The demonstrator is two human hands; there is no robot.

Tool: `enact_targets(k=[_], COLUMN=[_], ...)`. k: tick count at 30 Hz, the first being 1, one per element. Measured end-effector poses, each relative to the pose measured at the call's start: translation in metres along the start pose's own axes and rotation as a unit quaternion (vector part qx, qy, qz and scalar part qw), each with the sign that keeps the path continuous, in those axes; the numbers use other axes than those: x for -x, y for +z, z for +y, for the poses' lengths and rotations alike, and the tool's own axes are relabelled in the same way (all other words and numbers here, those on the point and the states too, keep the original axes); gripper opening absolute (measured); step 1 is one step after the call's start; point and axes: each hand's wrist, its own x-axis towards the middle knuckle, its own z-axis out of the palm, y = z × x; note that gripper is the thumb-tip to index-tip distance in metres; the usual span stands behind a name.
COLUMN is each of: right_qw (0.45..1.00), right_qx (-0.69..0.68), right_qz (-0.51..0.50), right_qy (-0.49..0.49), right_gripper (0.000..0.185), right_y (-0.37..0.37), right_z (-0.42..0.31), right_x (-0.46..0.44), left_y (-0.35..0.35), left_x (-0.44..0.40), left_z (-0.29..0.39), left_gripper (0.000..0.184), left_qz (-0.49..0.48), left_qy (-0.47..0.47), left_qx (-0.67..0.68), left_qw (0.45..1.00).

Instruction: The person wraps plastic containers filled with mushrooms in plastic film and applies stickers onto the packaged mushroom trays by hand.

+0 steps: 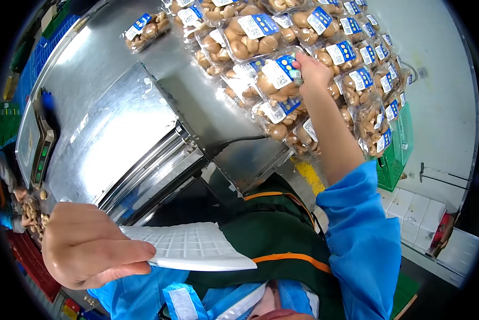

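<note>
My left hand [95,245] is at the lower left, its thumb and fingers pinched on a white sheet of labels [196,246]. The sheet is marked with a grid of small rectangles and bends slightly in front of my dark green apron. At the upper middle, my right hand [312,72] is closed at the right edge of a clear-wrapped pack of mushrooms [274,80]. That pack carries a blue and white label and lies tilted on other packs. My fingertips touch it beside its label; whether a small sticker is between them is hidden.
Many similar mushroom packs [250,37] are piled around my right hand. A single pack [146,32] lies apart on the steel table [100,37]. A metal-framed machine [148,165] stands before me, a scale [43,152] at left, a green crate [391,165] at right.
</note>
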Motion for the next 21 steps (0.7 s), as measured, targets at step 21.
enact_targets(k=[21], right_qw=[0.952], right_qx=[-0.271], right_qz=[-0.117], right_qy=[0.086], right_gripper=[0.011], right_y=[0.082], right_z=[-0.050], right_x=[-0.067], left_y=[-0.011], left_x=[0.007], left_z=[-0.024], left_gripper=[0.020], left_qz=[0.025], left_qy=[-0.016], left_qx=[0.076], left_qw=[0.997])
